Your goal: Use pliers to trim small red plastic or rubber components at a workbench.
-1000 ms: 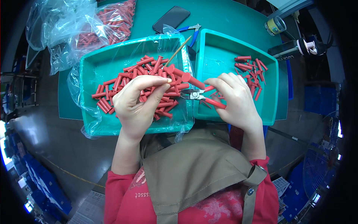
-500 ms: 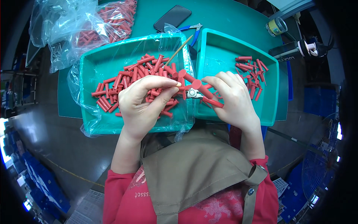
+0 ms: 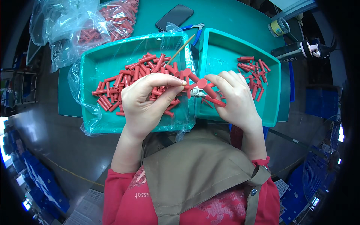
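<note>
My left hand [image 3: 148,97] is closed, thumb and forefinger pinching a small cluster of red flanged plastic tubes [image 3: 206,89]. Two tubes of the cluster point their round heads up between my hands. Cutting pliers [image 3: 195,92] with red handles have their metal head right against the cluster. My right hand [image 3: 236,98] is wrapped round the plier handles, its fingers partly hidden behind the tubes. Under my left hand, a green tray [image 3: 88,75] lined with clear film holds a heap of red tubes [image 3: 140,69]. Exactly where the jaws bite is hard to make out.
A second green tray [image 3: 240,39], at right, contains a smaller pile of red tubes [image 3: 257,73]. A wooden stick [image 3: 182,48] leans in the left tray. Behind lie a phone [image 3: 174,17], blue-handled nippers [image 3: 195,27], a clear bag [image 3: 75,26] of red parts and a can [image 3: 278,27].
Both hands, with the pliers and the tube cluster, have shifted very slightly to the right. The grips look the same.
</note>
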The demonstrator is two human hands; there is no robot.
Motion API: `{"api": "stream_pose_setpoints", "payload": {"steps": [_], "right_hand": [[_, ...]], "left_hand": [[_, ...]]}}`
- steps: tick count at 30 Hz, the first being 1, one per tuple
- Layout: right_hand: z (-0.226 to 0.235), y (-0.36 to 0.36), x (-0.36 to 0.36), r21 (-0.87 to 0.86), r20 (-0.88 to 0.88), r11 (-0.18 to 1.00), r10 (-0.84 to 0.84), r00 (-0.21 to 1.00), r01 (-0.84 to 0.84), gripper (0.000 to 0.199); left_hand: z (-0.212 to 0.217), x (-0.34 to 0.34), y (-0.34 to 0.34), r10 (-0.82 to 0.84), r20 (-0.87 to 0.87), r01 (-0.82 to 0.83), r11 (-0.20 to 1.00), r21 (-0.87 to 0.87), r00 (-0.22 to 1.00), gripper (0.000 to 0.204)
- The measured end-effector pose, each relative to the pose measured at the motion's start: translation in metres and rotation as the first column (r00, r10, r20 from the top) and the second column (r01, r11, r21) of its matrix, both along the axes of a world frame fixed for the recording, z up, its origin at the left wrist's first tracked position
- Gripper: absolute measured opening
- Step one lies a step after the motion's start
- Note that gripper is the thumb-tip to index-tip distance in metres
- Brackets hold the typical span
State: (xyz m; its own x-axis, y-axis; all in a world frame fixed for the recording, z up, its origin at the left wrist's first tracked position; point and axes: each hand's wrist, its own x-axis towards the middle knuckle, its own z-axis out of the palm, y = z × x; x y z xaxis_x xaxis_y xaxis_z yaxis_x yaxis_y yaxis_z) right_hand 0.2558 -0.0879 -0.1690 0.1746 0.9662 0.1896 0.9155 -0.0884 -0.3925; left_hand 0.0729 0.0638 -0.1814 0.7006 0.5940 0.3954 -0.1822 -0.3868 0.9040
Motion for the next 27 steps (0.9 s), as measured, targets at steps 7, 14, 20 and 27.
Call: {"api": "stream_pose_setpoints", "payload": {"steps": [7,14,20,27], "right_hand": [[-0.003,0.000,0.002,0.046,0.016,0.999,0.016,1.000,-0.017,0.037],[-0.010,-0.005,0.003,-0.009,-0.108,0.999,0.050,0.993,-0.051,0.042],[0.000,-0.003,0.004,0.031,0.001,0.999,-0.024,1.000,0.024,0.044],[-0.003,0.001,-0.001,0.044,0.009,0.999,-0.011,1.000,0.010,0.045]], "left_hand": [[-0.002,0.002,-0.001,-0.025,0.073,0.026,1.000,-0.012,0.997,0.020],[0.002,0.003,0.001,0.031,0.041,-0.032,0.999,0.029,0.999,0.021],[0.004,0.001,0.000,0.141,-0.011,-0.140,0.988,0.067,0.990,0.020],[-0.001,0.005,-0.001,0.135,-0.002,-0.135,0.988,0.073,0.991,0.019]]}}
